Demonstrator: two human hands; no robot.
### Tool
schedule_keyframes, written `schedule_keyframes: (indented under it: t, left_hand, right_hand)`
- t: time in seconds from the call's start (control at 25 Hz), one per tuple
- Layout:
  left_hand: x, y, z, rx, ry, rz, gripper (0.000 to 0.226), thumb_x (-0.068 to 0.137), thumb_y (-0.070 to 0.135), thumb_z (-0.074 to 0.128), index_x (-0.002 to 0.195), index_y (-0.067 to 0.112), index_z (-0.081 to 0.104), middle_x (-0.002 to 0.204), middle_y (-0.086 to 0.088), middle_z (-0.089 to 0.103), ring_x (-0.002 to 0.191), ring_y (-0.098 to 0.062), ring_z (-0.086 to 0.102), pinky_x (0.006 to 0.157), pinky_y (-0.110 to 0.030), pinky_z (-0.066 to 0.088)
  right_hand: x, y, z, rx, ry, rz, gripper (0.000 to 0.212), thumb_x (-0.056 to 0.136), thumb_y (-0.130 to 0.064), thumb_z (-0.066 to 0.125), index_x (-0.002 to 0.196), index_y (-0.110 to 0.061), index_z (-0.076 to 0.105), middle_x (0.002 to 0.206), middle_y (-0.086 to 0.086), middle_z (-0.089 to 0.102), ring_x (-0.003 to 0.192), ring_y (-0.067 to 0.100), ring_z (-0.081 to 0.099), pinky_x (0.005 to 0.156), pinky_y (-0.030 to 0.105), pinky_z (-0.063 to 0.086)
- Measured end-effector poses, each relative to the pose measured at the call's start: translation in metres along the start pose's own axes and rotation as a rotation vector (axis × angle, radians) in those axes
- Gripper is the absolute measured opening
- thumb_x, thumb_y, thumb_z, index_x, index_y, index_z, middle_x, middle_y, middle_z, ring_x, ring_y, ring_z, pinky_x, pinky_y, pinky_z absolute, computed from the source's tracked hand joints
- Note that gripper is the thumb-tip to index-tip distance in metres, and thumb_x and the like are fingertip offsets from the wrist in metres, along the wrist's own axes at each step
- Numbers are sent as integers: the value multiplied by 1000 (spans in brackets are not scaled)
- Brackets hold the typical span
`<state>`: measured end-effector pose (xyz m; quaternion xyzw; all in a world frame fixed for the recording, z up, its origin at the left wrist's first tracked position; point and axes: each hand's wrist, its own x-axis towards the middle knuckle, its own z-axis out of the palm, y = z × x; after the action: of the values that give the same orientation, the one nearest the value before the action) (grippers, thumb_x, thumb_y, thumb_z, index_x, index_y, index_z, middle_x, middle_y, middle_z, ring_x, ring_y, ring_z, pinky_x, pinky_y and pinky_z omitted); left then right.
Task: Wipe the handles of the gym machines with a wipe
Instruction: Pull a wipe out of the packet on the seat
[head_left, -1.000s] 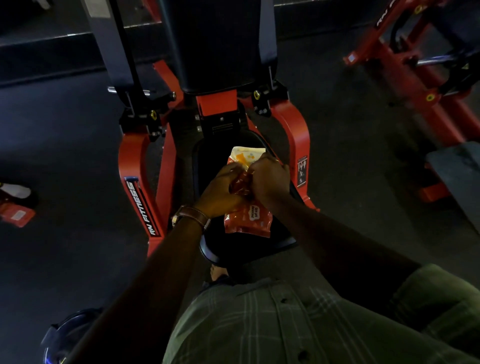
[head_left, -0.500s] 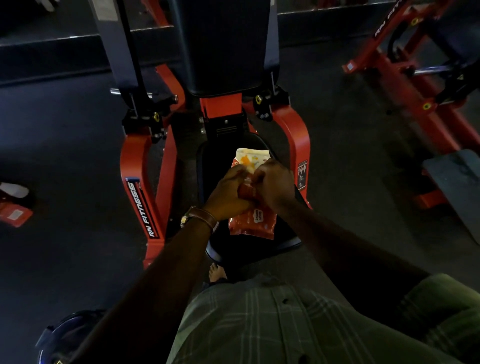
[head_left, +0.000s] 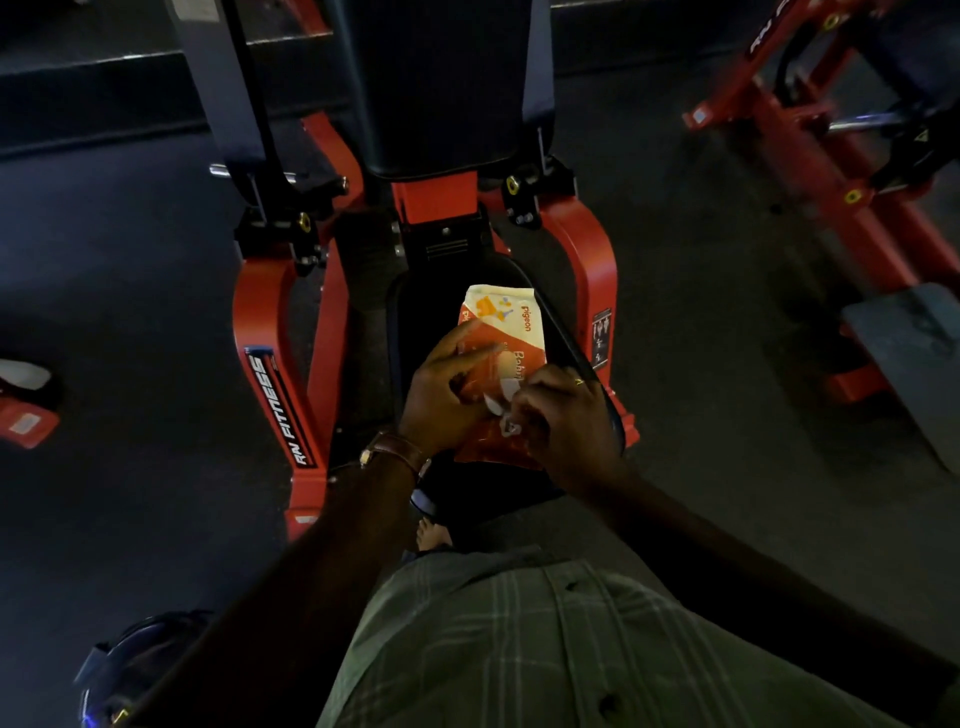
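We've got the orange wipe pack (head_left: 511, 332) lying on the black seat (head_left: 410, 312) of the red gym machine (head_left: 260, 332); our left hand (head_left: 441, 395) rests on the pack with fingers stretched out flat; our right hand (head_left: 561, 421) pinches a white wipe (head_left: 496, 402) at the pack's opening; brown watch (head_left: 392, 449) on the left wrist.

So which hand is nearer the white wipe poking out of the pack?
Right. The right hand pinches the white wipe at the pack's opening; the left hand rests on the pack just beside it, fingers extended.
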<state>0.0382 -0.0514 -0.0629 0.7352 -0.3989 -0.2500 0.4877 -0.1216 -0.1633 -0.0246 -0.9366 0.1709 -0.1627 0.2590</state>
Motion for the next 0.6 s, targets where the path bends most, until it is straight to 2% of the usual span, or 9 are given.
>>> schedule_keyframes:
  t: [0.08, 0.16, 0.24, 0.36, 0.48, 0.6]
  left_hand:
    - [-5, -3, 2, -26, 104, 62, 38, 71, 20, 89, 108, 21, 78, 153, 2, 42, 124, -13, 53, 99, -24, 50]
    - [-6, -2, 2, -19, 140, 103, 34, 69, 16, 90, 100, 22, 79, 149, 0, 47, 108, -14, 61, 90, -27, 55]
    - [-5, 0, 2, -26, 139, 133, 34, 67, 15, 92, 98, 23, 79, 147, 2, 49, 110, -19, 62, 89, -28, 55]
    - [-4, 0, 4, -51, 130, 164, 28, 68, 15, 91, 94, 18, 80, 143, 4, 51, 122, -22, 57, 94, -26, 53]
    - [-4, -6, 3, -44, 108, 153, 25, 68, 15, 91, 92, 14, 81, 144, -2, 51, 127, -18, 54, 97, -37, 54]
    - [-4, -6, 3, -78, 100, 137, 25, 67, 13, 90, 91, 12, 81, 141, -1, 51, 128, -13, 51, 100, -36, 53]
  right_hand:
    - [6, 0, -2, 94, -49, -9, 10, 85, -24, 61, 82, -18, 69, 99, -4, 69, 96, 16, 65, 77, 47, 53]
    - [16, -3, -7, 182, -50, -10, 16, 89, -29, 65, 89, -15, 73, 96, -3, 74, 87, 10, 69, 74, 37, 57]
    - [28, -4, -13, 191, -13, 18, 18, 92, -29, 65, 96, -13, 73, 92, -2, 75, 78, 8, 69, 68, 33, 58]
    - [51, 0, -18, 142, -8, 117, 14, 93, -22, 65, 100, -13, 74, 94, -3, 76, 76, 8, 71, 69, 32, 60]
    - [73, 8, -16, 38, -225, 199, 11, 88, -19, 73, 96, -13, 77, 99, -1, 76, 83, 6, 71, 75, 31, 60]
    - [82, 8, -12, -165, -393, 242, 22, 83, -26, 78, 102, -17, 74, 103, 1, 73, 94, 17, 69, 81, 40, 59]
